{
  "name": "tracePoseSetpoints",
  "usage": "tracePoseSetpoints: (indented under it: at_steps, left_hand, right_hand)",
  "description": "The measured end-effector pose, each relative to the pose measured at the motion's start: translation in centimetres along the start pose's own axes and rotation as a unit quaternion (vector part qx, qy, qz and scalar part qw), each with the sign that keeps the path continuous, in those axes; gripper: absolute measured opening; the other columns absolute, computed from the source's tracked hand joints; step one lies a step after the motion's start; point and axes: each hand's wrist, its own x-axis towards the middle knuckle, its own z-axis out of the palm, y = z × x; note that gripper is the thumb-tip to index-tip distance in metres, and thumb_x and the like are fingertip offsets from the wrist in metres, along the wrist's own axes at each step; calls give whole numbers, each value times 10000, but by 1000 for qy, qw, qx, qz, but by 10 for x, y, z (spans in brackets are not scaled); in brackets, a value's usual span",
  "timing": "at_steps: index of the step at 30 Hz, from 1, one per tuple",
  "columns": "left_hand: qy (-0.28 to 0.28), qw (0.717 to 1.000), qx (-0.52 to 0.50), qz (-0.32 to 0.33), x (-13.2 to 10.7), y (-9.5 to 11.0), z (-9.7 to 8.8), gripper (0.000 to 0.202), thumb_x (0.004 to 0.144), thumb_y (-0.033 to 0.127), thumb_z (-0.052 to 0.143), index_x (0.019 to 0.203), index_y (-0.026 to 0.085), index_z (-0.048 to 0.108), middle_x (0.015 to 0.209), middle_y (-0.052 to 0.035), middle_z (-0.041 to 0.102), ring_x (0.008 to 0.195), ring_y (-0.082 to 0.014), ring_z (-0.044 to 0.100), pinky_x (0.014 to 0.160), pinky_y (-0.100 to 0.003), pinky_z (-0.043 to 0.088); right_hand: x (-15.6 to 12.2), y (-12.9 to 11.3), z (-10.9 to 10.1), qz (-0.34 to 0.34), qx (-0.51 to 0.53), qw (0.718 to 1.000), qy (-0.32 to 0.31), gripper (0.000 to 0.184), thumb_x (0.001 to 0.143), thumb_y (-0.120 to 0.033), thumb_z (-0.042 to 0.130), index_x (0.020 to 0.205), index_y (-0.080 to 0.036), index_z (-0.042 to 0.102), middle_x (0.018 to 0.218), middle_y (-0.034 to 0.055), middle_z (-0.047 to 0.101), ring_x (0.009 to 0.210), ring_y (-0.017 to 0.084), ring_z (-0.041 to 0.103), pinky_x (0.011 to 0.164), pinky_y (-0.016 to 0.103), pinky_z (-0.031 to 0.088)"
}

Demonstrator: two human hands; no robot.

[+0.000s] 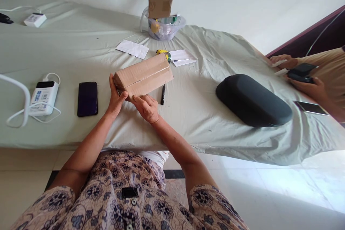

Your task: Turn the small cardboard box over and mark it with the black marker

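A long brown cardboard box point(147, 75) is tilted in front of me over the cloth-covered table, its taped seam facing up. My left hand point(116, 97) wraps around its left end, thumb on the near edge. Along the near lower edge, my right hand point(147, 107) has its fingers curled against the box close to the left thumb. A black pen point(163, 94) lies just right of that hand. Behind the box, a yellow tape measure point(163, 53) is partly hidden. White paper point(185, 57) with a thin pen on it lies beside the tape measure.
A clear plastic basket point(167, 30) holds items, with a smaller cardboard box point(161, 3) on top. Folded paper point(132, 48), a dark phone point(87, 99) and a white power bank point(44, 97) with cables lie leftward. A black case point(253, 100) sits right, near another person's hands point(307, 86).
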Motion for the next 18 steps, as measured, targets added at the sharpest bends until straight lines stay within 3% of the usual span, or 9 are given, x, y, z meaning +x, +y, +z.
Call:
tracePoseSetpoints:
  at_steps: [5,12,18]
  left_hand:
    - [23,1000,15,-11,1,7,-1,1195,699,834,651,1613,343,59,1672,-165,262,1529,-337,347,1210,-505,369]
    - [14,999,-9,-32,4,6,-6,1093,747,786,651,1601,367,112,1668,-118,280,1519,-335,358,1214,-496,366]
    - [-15,996,-70,-49,10,13,-20,1015,733,753,686,1568,377,248,1589,-86,419,1431,-356,445,1130,-494,439]
  right_hand:
    - [2,1,-2,8,2,1000,-10,173,999,-363,562,1095,-306,694,745,-9,689,674,112,638,663,249,552]
    - [6,10,-14,7,-15,1000,15,251,1010,-380,544,1166,-329,734,700,-14,692,641,115,638,653,255,519]
    - [6,37,-30,103,-7,990,93,371,992,-486,535,1148,-226,750,834,59,746,709,148,677,717,280,555]
